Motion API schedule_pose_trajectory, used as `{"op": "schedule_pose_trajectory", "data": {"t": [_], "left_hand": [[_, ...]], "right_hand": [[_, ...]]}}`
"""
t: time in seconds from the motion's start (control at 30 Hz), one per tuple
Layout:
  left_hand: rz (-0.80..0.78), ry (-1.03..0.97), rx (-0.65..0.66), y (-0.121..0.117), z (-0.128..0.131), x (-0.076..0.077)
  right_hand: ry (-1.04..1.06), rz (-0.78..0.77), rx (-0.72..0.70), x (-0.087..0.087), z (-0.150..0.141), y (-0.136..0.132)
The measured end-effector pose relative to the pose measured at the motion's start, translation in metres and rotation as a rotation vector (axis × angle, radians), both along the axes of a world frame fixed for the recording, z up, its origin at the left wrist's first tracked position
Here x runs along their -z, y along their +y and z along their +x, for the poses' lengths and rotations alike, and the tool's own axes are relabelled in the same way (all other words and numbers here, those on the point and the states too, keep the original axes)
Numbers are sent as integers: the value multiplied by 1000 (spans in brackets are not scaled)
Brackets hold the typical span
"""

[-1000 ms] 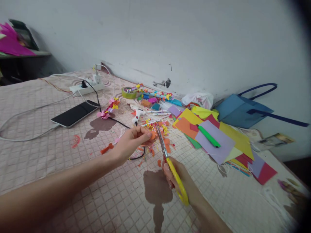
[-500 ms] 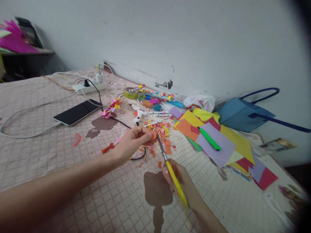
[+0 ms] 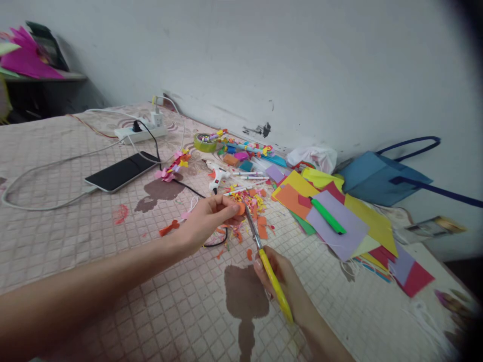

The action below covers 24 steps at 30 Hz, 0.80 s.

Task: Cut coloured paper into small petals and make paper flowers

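Between the thumb and fingers of my left hand (image 3: 213, 216) a small piece of orange paper (image 3: 240, 208) is pinched. My right hand (image 3: 279, 274) is closed round the yellow handle of a pair of scissors (image 3: 272, 279), whose metal blades point away from me and reach the edge of the orange piece. Whether the blades are parted is hard to make out. Beyond and below the hands lie small colourful paper scraps (image 3: 260, 201) and larger orange offcuts (image 3: 261, 229). A rust-orange paper shape (image 3: 169, 229) rests left of my left wrist.
A white glue gun (image 3: 219, 177) lies behind my hands, near a roll of tape (image 3: 205, 143). To the left are a phone (image 3: 123, 172) on a cable and a power strip (image 3: 140, 132). Coloured sheets (image 3: 335, 226) with a green marker (image 3: 327, 216) and a blue bag (image 3: 381, 176) are at right.
The view has shifted slightly. Both hands keep nearly the same place, with the orange paper still at the scissors' blades.
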<state>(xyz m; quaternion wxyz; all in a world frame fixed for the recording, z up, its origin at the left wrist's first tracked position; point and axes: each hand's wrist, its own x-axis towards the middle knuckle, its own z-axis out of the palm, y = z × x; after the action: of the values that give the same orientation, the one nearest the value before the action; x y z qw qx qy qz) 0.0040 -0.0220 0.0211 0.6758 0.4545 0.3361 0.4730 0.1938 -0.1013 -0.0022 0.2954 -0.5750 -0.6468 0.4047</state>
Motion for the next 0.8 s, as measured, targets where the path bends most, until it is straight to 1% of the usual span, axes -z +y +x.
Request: {"op": "schedule_pose_trajectory", "data": {"t": [0.2,0.5,0.8], "left_hand": [[3,5,5,0,0,0],[-1,1,7,0,-1,-1],[-13,-11,6,0,0,-2]], "right_hand": [[-3,12,29,6,2,1],[35,-60,31,-1,-2,0],[28,-57,29,-4,0,0]]}}
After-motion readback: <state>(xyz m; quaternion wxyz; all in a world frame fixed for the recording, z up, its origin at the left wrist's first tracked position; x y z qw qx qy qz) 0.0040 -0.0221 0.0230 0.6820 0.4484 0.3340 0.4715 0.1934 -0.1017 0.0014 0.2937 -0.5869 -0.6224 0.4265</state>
